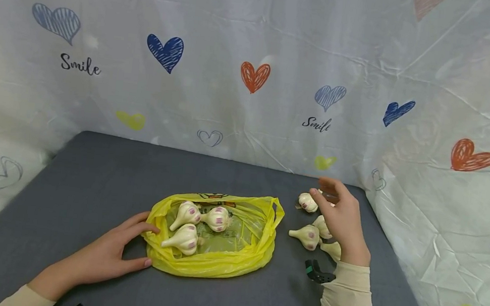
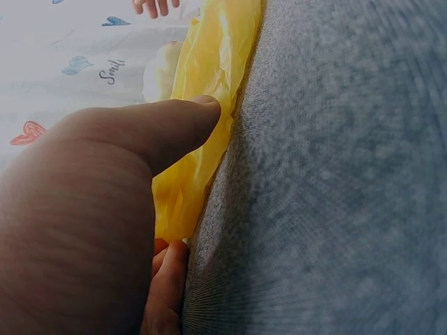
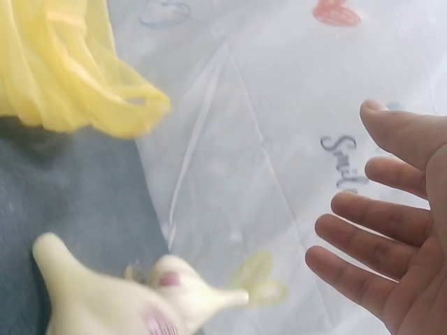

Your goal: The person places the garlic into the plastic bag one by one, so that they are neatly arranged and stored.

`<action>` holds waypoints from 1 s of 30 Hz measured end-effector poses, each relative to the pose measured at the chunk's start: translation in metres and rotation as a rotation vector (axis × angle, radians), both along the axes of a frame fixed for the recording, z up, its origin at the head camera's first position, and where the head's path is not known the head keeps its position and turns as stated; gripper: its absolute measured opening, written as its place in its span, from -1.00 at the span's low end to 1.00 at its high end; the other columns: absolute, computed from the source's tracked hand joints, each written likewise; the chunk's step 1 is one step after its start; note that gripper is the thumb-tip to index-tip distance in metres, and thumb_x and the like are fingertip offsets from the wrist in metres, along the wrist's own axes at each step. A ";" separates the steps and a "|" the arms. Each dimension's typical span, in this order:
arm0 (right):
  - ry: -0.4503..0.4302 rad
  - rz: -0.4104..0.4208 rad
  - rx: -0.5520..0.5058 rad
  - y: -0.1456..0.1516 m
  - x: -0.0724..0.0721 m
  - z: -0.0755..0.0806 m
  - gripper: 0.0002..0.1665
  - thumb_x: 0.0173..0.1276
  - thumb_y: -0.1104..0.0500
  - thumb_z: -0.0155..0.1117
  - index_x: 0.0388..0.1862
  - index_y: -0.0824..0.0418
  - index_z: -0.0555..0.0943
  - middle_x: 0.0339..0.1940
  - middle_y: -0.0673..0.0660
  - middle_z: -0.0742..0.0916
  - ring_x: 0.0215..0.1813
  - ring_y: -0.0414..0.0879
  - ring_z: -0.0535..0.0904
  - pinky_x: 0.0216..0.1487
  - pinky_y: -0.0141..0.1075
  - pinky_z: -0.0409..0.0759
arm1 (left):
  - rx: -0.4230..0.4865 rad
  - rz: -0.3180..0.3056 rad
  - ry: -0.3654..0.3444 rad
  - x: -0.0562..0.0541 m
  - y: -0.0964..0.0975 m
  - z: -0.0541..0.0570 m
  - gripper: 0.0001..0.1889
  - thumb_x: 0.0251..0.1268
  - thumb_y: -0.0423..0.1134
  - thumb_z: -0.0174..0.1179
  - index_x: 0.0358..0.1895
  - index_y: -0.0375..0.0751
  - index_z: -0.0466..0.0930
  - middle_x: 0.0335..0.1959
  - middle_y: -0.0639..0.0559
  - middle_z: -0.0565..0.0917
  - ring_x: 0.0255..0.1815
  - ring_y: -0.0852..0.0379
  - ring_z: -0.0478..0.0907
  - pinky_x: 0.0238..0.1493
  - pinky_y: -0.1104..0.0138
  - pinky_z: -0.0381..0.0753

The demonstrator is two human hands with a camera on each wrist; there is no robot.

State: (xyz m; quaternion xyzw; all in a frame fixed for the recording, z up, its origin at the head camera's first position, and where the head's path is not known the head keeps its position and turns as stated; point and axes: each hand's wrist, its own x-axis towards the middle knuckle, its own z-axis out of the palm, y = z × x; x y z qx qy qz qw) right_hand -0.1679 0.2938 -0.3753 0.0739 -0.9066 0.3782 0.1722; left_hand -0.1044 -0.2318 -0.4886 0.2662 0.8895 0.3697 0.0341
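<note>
A yellow plastic bag (image 1: pixel 233 269) lies open on the table, with three garlic bulbs (image 1: pixel 185 239) inside it. My left hand (image 1: pixel 111 248) rests at the bag's left edge, fingers and thumb spread along its side; in the left wrist view the thumb (image 2: pixel 174 125) touches the yellow plastic. To the right of the bag sits a group of several garlic bulbs (image 1: pixel 306 236). Over that group hovers my right hand (image 1: pixel 340 218), partly hiding the bulbs. The right wrist view shows its fingers (image 3: pixel 374 237) apart and holding nothing, with garlic (image 3: pixel 112 300) below.
The dark grey table (image 1: pixel 103 183) ends at a white curtain (image 1: pixel 215 95) printed with hearts and "Smile", which hangs behind and along both sides. A black wrist strap (image 1: pixel 318 272) sits at the right sleeve. The bag's handle loop (image 3: pixel 143 105) sticks out toward the right.
</note>
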 end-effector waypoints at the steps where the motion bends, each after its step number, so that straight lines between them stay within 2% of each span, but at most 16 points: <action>1: 0.003 -0.008 -0.005 0.004 0.000 -0.001 -0.33 0.67 -0.18 0.34 0.53 0.18 0.55 0.44 0.24 0.67 0.41 0.25 0.61 0.36 0.20 0.58 | 0.001 -0.002 0.001 0.000 0.000 0.000 -0.42 0.44 0.25 0.44 0.43 0.28 0.54 0.69 -0.28 0.25 0.61 -0.48 0.29 0.26 -0.40 0.52; 15: -0.057 -0.130 -0.055 0.056 0.005 -0.013 -0.24 0.70 -0.22 0.26 0.60 0.26 0.46 0.50 0.30 0.61 0.50 0.28 0.53 0.45 0.25 0.47 | 0.001 -0.005 0.025 -0.002 0.002 -0.003 -0.42 0.44 0.25 0.44 0.43 0.28 0.54 0.69 -0.24 0.26 0.61 -0.44 0.32 0.27 -0.37 0.53; 22: -0.072 -0.187 -0.077 0.066 0.005 -0.020 -0.19 0.68 -0.27 0.25 0.60 0.25 0.47 0.48 0.27 0.63 0.46 0.23 0.57 0.40 0.19 0.51 | -0.003 0.003 0.047 -0.003 0.001 -0.006 -0.41 0.44 0.28 0.43 0.44 0.34 0.51 0.70 -0.13 0.26 0.62 -0.32 0.35 0.28 -0.32 0.56; 30: -0.069 -0.211 -0.095 0.072 0.001 -0.037 -0.23 0.70 -0.20 0.26 0.58 0.30 0.47 0.47 0.35 0.61 0.46 0.30 0.53 0.43 0.26 0.47 | -0.006 -0.012 0.057 -0.002 0.001 -0.004 -0.43 0.45 0.26 0.42 0.43 0.35 0.51 0.69 -0.13 0.27 0.60 -0.33 0.35 0.26 -0.33 0.57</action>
